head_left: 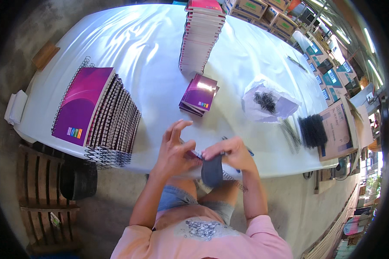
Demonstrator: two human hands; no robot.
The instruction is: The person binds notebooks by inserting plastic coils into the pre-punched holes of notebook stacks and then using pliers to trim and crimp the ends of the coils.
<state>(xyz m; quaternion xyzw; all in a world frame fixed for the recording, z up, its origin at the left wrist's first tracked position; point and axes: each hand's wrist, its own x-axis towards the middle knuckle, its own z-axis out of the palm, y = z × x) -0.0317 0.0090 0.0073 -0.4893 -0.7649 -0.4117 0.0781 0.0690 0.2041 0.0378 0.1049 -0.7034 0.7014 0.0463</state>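
At the table's near edge, a small notebook (212,172) is tilted between my hands, its dark grey cover showing and a glimpse of purple at its left end. A wire spiral coil (236,183) sticks out from its right side. My left hand (176,149) pinches the left end with thumb and bent fingers, the other fingers raised and curled. My right hand (232,154) is closed over the top edge, fingers pointing left. A blue-ended pen-like tool (251,152) shows beside the right hand, mostly hidden. Just beyond my hands lies a short stack of purple notebooks (199,92).
Larger spiral-bound purple notebooks (80,101) are stacked at the left. A tall notebook pile (199,43) stands farther back. A white bag (270,103) of black coils, loose coils (312,131) and a cardboard box (337,129) are at the right. A wooden chair (43,185) stands lower left.
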